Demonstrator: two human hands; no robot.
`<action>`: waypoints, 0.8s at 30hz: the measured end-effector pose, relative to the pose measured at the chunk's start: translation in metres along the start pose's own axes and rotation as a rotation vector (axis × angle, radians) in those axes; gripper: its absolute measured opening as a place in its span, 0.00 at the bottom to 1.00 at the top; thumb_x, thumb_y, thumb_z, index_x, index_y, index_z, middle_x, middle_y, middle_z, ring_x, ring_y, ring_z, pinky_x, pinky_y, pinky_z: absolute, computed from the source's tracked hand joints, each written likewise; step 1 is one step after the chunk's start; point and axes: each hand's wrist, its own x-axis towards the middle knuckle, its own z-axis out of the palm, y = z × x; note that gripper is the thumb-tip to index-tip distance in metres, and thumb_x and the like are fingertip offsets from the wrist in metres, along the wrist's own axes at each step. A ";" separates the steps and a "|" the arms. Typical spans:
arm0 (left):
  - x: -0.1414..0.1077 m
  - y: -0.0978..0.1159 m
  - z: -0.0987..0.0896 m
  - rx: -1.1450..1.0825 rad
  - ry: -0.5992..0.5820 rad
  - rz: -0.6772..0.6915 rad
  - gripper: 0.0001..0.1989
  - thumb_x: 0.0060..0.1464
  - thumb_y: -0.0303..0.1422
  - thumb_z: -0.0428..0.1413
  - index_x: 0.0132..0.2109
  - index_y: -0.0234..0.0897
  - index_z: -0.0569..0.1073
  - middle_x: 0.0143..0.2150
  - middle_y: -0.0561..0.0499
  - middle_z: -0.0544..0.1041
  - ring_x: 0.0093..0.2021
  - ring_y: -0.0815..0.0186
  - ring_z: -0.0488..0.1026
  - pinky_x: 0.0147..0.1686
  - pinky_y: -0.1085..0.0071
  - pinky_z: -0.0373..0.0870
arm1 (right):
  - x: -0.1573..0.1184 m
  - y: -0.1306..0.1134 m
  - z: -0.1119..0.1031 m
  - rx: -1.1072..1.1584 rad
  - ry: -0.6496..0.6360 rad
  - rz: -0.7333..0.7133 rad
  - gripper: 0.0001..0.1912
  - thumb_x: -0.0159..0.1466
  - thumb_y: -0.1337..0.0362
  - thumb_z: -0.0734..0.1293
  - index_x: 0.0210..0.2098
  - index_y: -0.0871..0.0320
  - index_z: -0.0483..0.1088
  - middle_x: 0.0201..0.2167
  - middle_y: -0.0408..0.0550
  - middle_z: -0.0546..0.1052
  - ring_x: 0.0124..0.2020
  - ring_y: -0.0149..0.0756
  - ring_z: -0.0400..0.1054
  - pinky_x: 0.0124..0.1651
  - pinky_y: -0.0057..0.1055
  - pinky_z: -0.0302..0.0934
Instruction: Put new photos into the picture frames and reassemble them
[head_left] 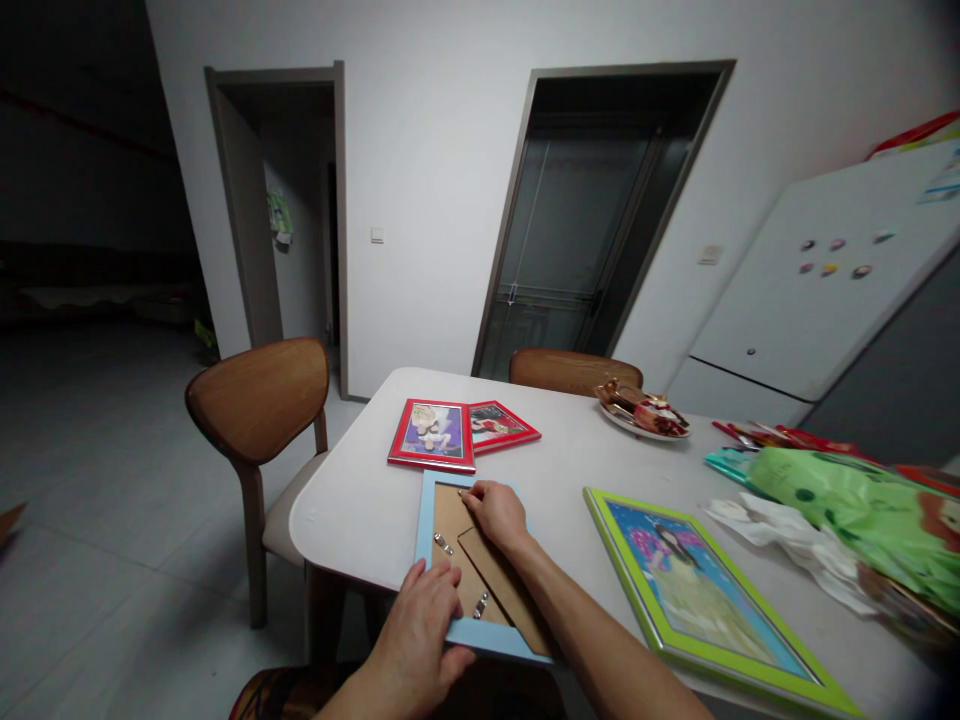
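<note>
A light blue picture frame [424, 515] lies face down at the table's near edge, its brown backing board [450, 510] showing with metal clips and a fold-out stand. My left hand [421, 632] grips the frame's near left corner, thumb below and fingers over the rim. At the far side of the backing, my right hand [496, 514] has its fingers pinched together at a small metal piece, too small to make out fully. Two red frames [433, 435] with pictures overlap just beyond. To the right is a green frame [630, 590], picture side up.
The white table [352, 480] also bears a plate of food [651, 432], crumpled tissues [795, 540] and a green plastic bag [847, 500] on the right. Wooden chairs [259, 400] stand at the left and the far side. A fridge [832, 290] is at the right.
</note>
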 end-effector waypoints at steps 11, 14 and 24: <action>0.000 0.003 -0.002 0.006 -0.023 -0.010 0.19 0.38 0.25 0.55 0.41 0.35 0.63 0.51 0.41 0.64 0.54 0.56 0.57 0.53 0.49 0.49 | 0.017 0.001 0.007 -0.016 -0.028 0.171 0.08 0.49 0.60 0.62 0.25 0.55 0.70 0.29 0.46 0.74 0.29 0.32 0.66 0.24 0.24 0.49; -0.002 0.003 -0.002 0.014 -0.026 -0.004 0.19 0.38 0.25 0.56 0.41 0.34 0.62 0.51 0.40 0.64 0.54 0.56 0.57 0.53 0.49 0.49 | 0.013 0.000 0.007 -0.008 -0.018 0.159 0.09 0.51 0.59 0.60 0.25 0.54 0.70 0.28 0.44 0.74 0.30 0.32 0.66 0.25 0.24 0.50; 0.000 0.006 -0.003 0.009 -0.053 -0.032 0.22 0.36 0.23 0.57 0.42 0.32 0.62 0.50 0.39 0.65 0.54 0.56 0.57 0.53 0.49 0.48 | 0.021 -0.003 0.011 -0.014 -0.008 0.201 0.08 0.49 0.60 0.61 0.25 0.57 0.69 0.29 0.49 0.74 0.30 0.36 0.67 0.24 0.26 0.51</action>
